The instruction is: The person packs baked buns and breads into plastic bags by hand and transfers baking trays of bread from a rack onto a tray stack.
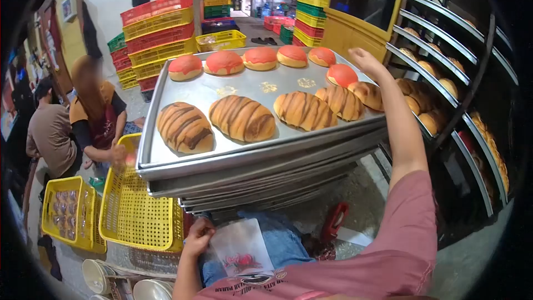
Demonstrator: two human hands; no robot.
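Near my lap, my left hand (200,235) is closed on the edge of a clear plastic bag (242,244) with a red printed design. My right hand (366,64) reaches over the far right corner of a metal baking tray (183,91), close to a red-topped bun (342,75). Its fingers look loosely extended, with nothing visible in them. More red-topped buns (260,58) line the back of the tray. Along the front lie several brown buns (242,118) with dark stripes. The tray rests on a stack of other trays (250,189).
A yellow crate (139,211) stands at left beside another crate (66,239) of wrapped goods. Two people sit beyond, one (97,100) facing this way. Stacked crates (158,39) rise behind. A rack of bread trays (438,66) stands at right. A red tool (335,222) lies below.
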